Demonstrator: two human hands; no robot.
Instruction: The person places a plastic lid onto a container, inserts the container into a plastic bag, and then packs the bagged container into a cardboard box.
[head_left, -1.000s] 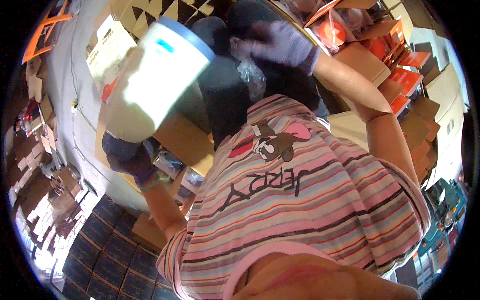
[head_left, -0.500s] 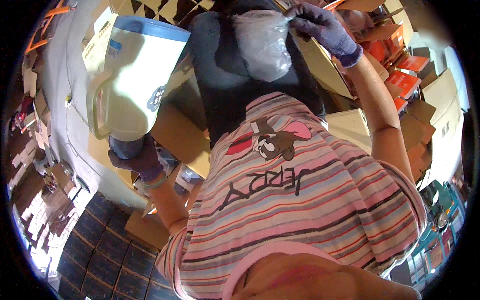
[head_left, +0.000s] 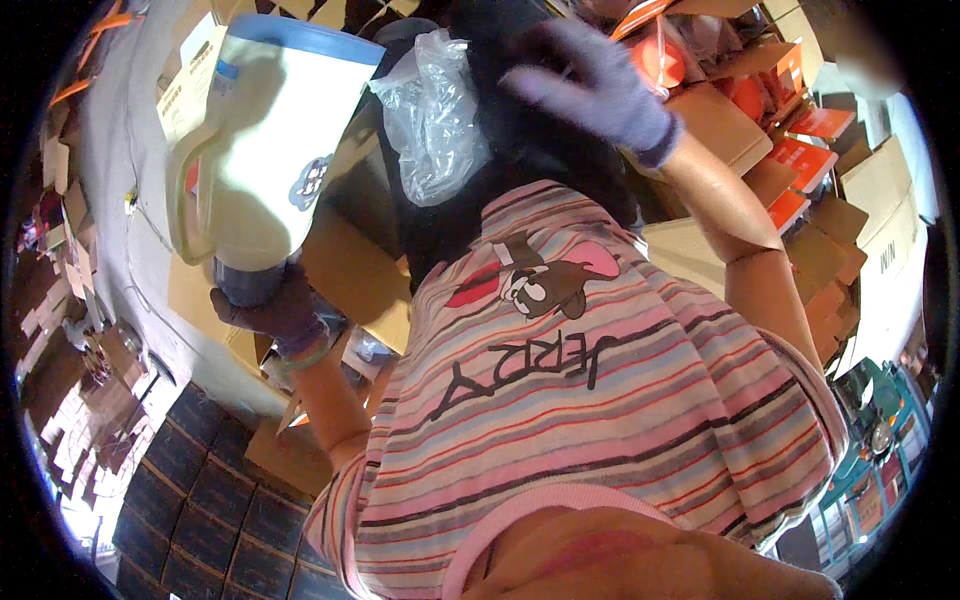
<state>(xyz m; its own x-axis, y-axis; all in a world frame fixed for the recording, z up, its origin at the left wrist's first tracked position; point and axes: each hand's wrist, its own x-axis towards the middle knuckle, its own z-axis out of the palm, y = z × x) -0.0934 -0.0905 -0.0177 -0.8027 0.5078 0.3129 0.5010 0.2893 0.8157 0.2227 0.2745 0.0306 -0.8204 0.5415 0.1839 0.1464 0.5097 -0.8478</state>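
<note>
A large cream jug with a blue rim, a side handle and a dark lower end is at the left. My left hand, in a dark glove, is closed round that lower end from beneath. A crumpled clear plastic bag lies over my dark trousers, right of the jug. Farther right, my gloved right hand is apart from the bag, its fingers stretched out and somewhat blurred, with nothing seen in them.
Opened cardboard cartons with orange boxes and wrapped items crowd the right side. Another carton stands below the jug. Stacked dark boxes fill the lower left. A teal rack is at the far right.
The plastic bag has moved left onto my lap, out of my right hand. That hand has let go and shifted left with its fingers opened. The jug is nearly still in my left hand.
</note>
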